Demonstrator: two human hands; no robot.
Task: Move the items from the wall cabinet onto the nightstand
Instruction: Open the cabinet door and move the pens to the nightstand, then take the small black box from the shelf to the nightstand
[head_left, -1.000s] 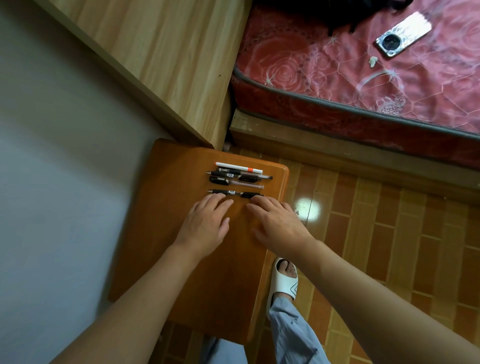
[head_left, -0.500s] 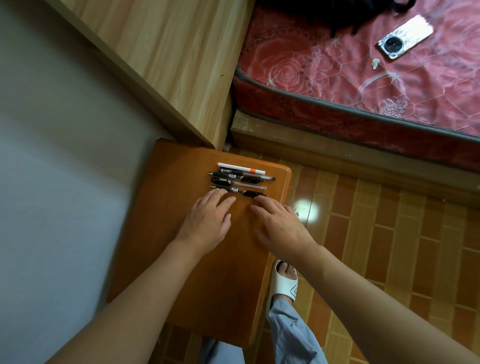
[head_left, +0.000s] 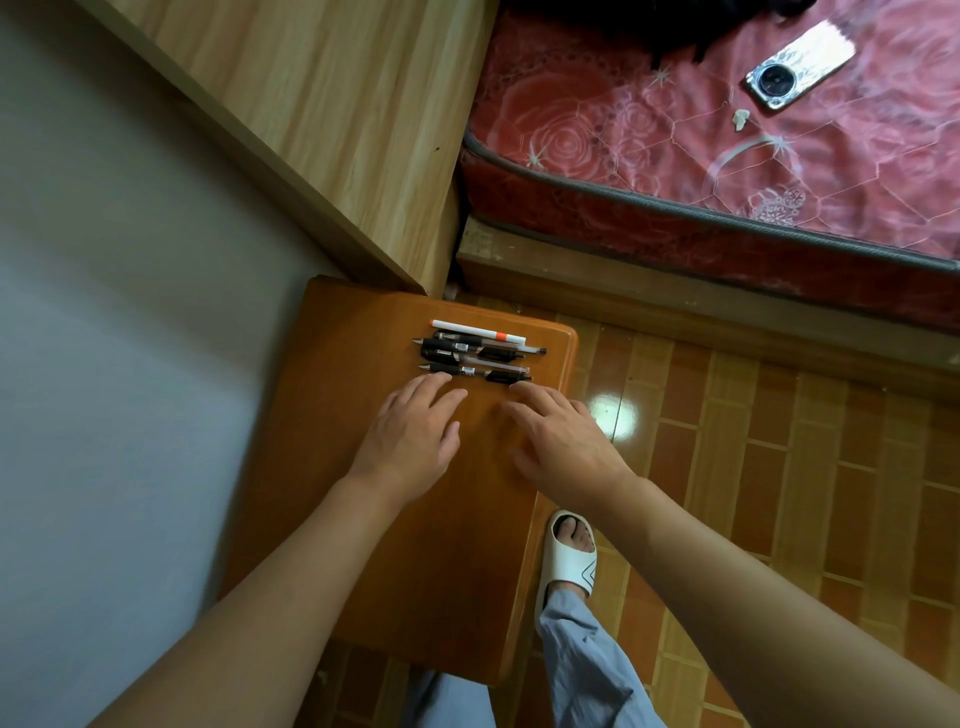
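Observation:
Several pens lie side by side in a tight row (head_left: 478, 352) near the far edge of the orange-brown nightstand top (head_left: 395, 571). The farthest is a white pen with an orange band (head_left: 478, 331); the others are black and clear. My left hand (head_left: 413, 441) lies flat on the nightstand with straight fingers, its fingertips just short of the nearest pen (head_left: 475, 372). Beside it, my right hand (head_left: 563, 441) rests with fingers spread, one fingertip touching that pen's right end. Neither hand holds anything.
A light wooden cabinet side (head_left: 322, 119) rises behind the nightstand, with a pale wall (head_left: 104, 364) to the left. At upper right a red patterned mattress (head_left: 675, 156) carries a phone (head_left: 800, 65). My foot in a white slipper (head_left: 569, 556) stands on the brick-patterned floor.
The nearest pen has been pushed away from me, up against the other pens. Both hands have moved slightly forward with it and stay flat on the nightstand.

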